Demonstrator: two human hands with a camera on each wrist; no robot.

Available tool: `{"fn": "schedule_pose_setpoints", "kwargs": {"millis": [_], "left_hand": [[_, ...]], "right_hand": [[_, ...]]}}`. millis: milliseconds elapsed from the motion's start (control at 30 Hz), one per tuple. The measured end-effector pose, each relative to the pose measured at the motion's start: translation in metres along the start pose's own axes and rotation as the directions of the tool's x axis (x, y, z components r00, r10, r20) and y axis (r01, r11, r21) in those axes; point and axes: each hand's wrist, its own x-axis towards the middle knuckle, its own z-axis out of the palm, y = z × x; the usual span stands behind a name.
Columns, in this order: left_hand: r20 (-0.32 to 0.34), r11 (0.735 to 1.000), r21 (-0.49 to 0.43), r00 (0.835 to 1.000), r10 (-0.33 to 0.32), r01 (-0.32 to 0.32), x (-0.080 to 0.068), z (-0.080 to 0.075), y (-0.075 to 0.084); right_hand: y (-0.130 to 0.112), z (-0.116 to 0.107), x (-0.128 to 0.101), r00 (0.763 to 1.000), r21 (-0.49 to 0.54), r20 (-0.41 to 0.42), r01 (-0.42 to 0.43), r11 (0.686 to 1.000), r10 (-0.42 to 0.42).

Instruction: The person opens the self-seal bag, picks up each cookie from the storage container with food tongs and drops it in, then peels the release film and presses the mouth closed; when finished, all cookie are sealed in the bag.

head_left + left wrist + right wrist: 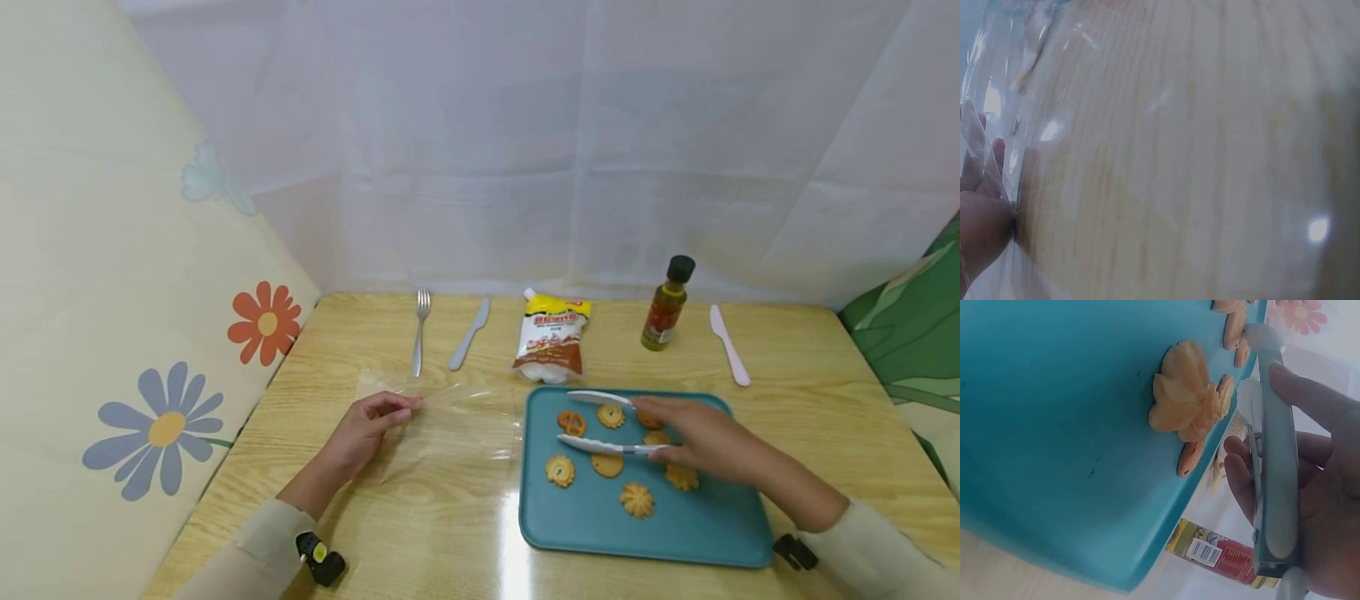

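My left hand (366, 430) pinches the left edge of a clear plastic bag (465, 429), which spreads over the table toward the tray. In the left wrist view, the see-through film (1047, 131) fills much of the picture, with the fingers behind part of it. Over the teal tray (577, 529), my right hand (705, 437) grips a pair of tongs (600, 447), its arms spread and pointing left. Several cookies (637, 500) and a pretzel (572, 423) lie on the tray. Nothing shows held between the tong tips; the hand covers some cookies.
Along the back of the table lie a fork (420, 333), a grey knife (471, 335) and a pink knife (727, 346). A yellow, white and brown pouch (552, 337) lies behind the tray, and a dark-capped bottle (664, 308) stands to its right.
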Motion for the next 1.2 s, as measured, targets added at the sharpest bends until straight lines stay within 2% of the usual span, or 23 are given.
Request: {"fn": "schedule_pose_setpoints", "kwargs": {"millis": [400,967,1200], "left_hand": [[0.0,1.0,-0.007,1.0,0.004,-0.004,-0.0004,0.0008,0.0009],[-0.002,1.0,-0.011,1.0,0.005,-0.005,0.0002,0.0,-0.0003],[-0.003,1.0,-0.011,1.0,0.007,-0.007,0.0006,0.0001,-0.0011]], "right_hand": [[-0.0031,-0.0005,0.0033,0.999,-0.002,0.031,0.017,1.0,-0.016],[-0.0029,-0.0015,0.0066,0.997,0.031,0.073,-0.026,0.999,0.024],[-0.0055,-0.0033,0.009,0.997,0.041,0.074,-0.019,0.999,0.016]]}}
